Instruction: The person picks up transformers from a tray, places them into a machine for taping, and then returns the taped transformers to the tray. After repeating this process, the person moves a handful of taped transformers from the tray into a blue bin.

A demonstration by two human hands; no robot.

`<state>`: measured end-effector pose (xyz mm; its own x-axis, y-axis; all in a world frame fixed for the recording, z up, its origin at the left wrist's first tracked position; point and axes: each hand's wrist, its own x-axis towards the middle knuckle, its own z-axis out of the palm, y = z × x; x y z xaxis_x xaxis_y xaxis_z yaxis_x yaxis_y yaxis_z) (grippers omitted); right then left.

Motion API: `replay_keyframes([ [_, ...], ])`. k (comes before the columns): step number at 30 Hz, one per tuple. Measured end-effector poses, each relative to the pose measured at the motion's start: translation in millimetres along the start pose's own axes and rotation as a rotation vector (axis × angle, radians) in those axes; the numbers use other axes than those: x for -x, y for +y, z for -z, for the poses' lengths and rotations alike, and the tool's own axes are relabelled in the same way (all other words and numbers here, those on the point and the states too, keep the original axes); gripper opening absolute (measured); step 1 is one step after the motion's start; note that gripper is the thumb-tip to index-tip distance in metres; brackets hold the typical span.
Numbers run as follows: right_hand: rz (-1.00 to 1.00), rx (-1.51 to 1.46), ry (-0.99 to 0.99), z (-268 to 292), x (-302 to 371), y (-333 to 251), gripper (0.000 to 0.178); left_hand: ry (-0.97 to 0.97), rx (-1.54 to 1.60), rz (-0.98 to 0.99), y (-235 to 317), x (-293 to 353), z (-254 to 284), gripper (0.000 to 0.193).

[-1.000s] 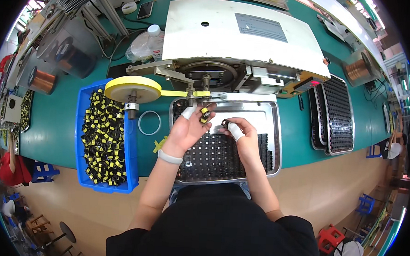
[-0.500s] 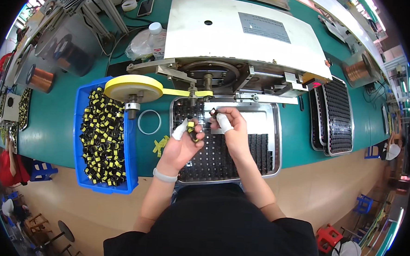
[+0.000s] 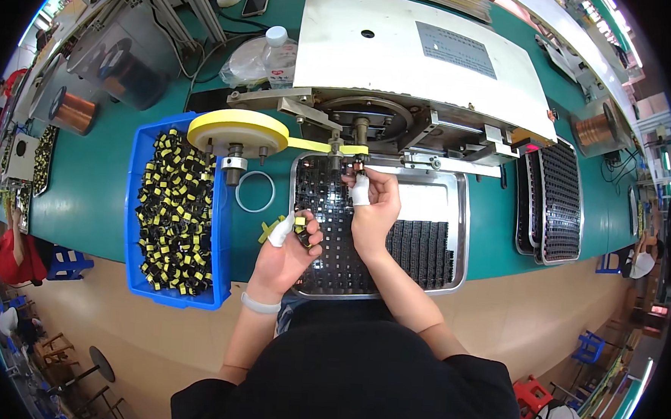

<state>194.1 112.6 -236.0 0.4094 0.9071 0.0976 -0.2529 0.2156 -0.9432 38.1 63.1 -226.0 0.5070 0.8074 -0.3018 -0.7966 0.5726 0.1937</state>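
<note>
My right hand (image 3: 375, 211), with a white cover on its thumb, reaches up to the taping machine's spindle. Its fingers pinch a small copper-wound coil bobbin (image 3: 358, 167) at the spindle, just under the strip of yellow tape (image 3: 308, 144). Lower and to the left, my left hand (image 3: 270, 268) is curled around a few black coil bobbins with yellow tape (image 3: 301, 227); its thumb is also covered in white. Beneath both hands lies a metal tray (image 3: 461, 239) with rows of black bobbins (image 3: 421, 248). The yellow tape roll (image 3: 241, 121) sits at the machine's left.
A blue bin (image 3: 132, 222) full of yellow-taped bobbins stands at the left. Nearby lie a white ring (image 3: 256, 192) and yellow tape scraps. The white machine housing (image 3: 344, 51) fills the back. Stacked trays (image 3: 559, 206) stand right, and a plastic bottle (image 3: 279, 58) is behind the roll.
My right hand has moved up and brought the bobbin to the spindle. My left hand has drawn slightly down and away, still holding its taped bobbins. The whole view has shifted a little.
</note>
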Motion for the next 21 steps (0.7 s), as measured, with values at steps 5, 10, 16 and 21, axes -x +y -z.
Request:
replay_keyframes([
  [5, 0.010, 0.019, 0.029, -2.3, 3.0, 5.2, 0.013, 0.015, -0.005, -0.006, -1.2, 5.1, -1.0, 0.025],
  [10, -0.005, -0.036, 0.062, -8.8, -2.9, 4.0, 0.012, 0.023, 0.004, -0.015, 0.2, 6.9, -0.2, 0.024],
  [16, -0.007, 0.021, 0.025, -0.8, -11.4, 0.7, 0.017, 0.025, -0.010, -0.035, 0.9, 3.4, -5.3, 0.026],
  [21, -0.156, 0.783, -0.358, 46.9, -26.8, -23.2, 0.027, 0.090, 0.008, -0.003, 2.6, -4.9, -14.9, 0.025],
])
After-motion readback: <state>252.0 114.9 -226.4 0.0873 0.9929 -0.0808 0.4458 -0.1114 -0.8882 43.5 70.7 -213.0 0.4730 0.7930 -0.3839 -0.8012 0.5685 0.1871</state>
